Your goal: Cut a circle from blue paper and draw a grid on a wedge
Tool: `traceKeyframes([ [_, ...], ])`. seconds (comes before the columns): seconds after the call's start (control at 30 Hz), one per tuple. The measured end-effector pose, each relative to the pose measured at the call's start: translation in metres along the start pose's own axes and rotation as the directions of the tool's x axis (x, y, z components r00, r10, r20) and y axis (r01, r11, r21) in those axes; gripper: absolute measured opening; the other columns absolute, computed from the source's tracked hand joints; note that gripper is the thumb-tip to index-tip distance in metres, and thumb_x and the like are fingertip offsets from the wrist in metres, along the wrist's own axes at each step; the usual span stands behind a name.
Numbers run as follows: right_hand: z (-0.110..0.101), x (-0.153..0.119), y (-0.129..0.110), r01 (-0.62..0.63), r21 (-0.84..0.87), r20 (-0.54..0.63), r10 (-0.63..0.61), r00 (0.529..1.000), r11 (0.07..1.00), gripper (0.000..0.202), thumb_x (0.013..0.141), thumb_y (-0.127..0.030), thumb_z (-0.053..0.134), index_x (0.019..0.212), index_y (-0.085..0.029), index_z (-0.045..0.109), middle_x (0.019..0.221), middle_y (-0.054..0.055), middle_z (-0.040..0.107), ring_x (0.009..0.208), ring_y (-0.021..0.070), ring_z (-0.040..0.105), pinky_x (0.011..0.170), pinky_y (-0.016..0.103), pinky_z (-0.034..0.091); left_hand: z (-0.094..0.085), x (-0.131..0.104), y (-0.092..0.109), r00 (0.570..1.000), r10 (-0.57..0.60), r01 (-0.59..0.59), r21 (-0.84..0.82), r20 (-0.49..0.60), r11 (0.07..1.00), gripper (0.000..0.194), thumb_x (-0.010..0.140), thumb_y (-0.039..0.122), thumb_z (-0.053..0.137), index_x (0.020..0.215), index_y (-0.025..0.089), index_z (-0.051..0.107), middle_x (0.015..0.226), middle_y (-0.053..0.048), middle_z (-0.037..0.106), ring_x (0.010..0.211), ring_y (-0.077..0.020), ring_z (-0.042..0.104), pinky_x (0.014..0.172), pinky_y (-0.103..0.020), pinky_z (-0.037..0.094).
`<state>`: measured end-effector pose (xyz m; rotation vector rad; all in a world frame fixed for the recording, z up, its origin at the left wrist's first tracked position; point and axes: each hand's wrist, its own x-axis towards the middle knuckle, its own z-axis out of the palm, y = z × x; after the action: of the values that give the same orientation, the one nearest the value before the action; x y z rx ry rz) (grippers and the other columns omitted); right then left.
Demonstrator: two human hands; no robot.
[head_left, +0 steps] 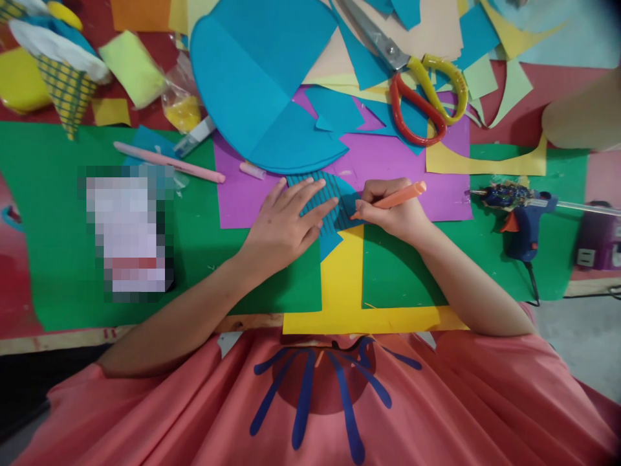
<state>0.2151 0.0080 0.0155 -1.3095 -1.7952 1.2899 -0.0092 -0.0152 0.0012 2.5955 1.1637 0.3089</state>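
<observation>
A small blue paper cutout [332,188] marked with several dark parallel lines lies on purple and yellow sheets in front of me. Across its left side my left hand [286,220] rests flat, fingers spread. My right hand [391,210] grips an orange marker [405,194], its tip touching or just over the right part of the cutout. A small pinkish pen cap [253,171] lies on the purple sheet [412,188] beyond my left hand. Large blue paper pieces [257,77] are stacked just past the cutout.
Scissors [417,90] with red and yellow handles lie on paper scraps at the back. A blue glue gun [526,220] is at the right. A pink pen [169,162] and a blurred-out rectangular object [129,233] are at the left, on the green sheet [53,259].
</observation>
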Motion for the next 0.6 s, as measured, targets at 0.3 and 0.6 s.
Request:
traceKeyframes([
  [0.3,-0.0008,-0.0006,-0.0011,0.020,-0.027,0.030,-0.019,0.999,0.999,0.032,0.073,-0.016,0.059,0.051,-0.019,0.035,0.049,-0.007,0.032,0.048,0.0048,0.027,0.047,0.024,0.018,-0.0003,0.0001,-0.0003,1.000,0.000,0.000,0.009,0.004,1.000,0.039,0.098,0.025,0.043,0.137,0.025,0.052,0.149,-0.010,0.046,0.139,-0.0271,0.040,0.116,-0.052,0.027],
  [0.6,-0.0018,-0.0010,-0.0006,0.072,-0.039,0.074,-0.069,0.995,0.997,0.032,0.071,-0.014,0.058,0.050,-0.019,0.034,0.048,-0.007,0.032,0.049,0.0052,0.027,0.047,0.024,0.019,0.0000,-0.0003,-0.0005,1.000,0.006,-0.006,0.028,-0.004,1.000,0.040,0.099,0.026,0.042,0.137,0.025,0.051,0.149,-0.010,0.046,0.139,-0.0265,0.041,0.115,-0.051,0.029],
])
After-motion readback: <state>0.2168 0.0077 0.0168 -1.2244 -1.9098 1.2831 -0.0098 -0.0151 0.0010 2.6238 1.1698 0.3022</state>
